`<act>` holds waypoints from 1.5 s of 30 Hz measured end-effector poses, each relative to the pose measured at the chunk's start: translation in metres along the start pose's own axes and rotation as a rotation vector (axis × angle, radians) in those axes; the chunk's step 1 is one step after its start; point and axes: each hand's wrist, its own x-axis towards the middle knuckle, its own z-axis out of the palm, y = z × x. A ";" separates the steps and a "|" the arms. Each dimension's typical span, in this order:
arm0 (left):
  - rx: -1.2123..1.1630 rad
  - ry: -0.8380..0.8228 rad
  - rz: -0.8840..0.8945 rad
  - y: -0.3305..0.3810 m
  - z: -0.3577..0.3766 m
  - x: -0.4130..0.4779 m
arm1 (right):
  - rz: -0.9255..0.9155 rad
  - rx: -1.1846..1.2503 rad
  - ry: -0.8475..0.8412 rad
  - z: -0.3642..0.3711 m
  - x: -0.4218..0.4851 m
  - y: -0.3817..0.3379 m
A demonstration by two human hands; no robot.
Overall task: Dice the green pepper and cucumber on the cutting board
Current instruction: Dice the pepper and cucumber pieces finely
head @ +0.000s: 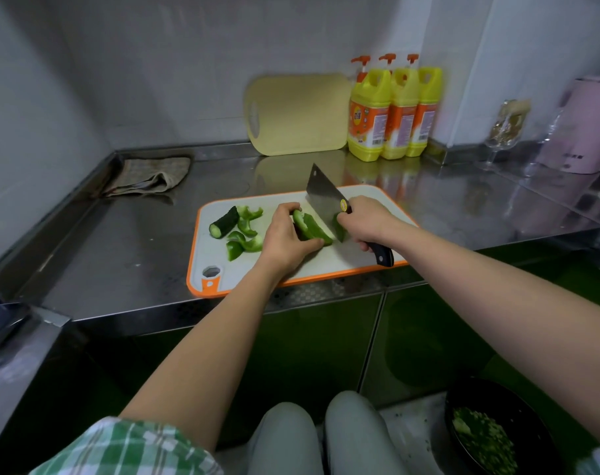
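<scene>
A white cutting board with an orange rim lies on the steel counter. My left hand presses a large green pepper piece down on the board. My right hand grips the black handle of a cleaver, whose blade rests tilted against the right side of that pepper piece. A short cucumber chunk lies at the board's left end. Beside it sit several cut green pepper strips.
A yellow cutting board leans on the back wall beside three yellow detergent bottles. A folded cloth lies at the back left. A glass and pink appliance stand right. A black bowl of chopped greens sits low right.
</scene>
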 end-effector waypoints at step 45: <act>0.038 0.016 0.024 -0.006 0.003 0.004 | 0.037 -0.173 -0.088 0.005 -0.018 -0.027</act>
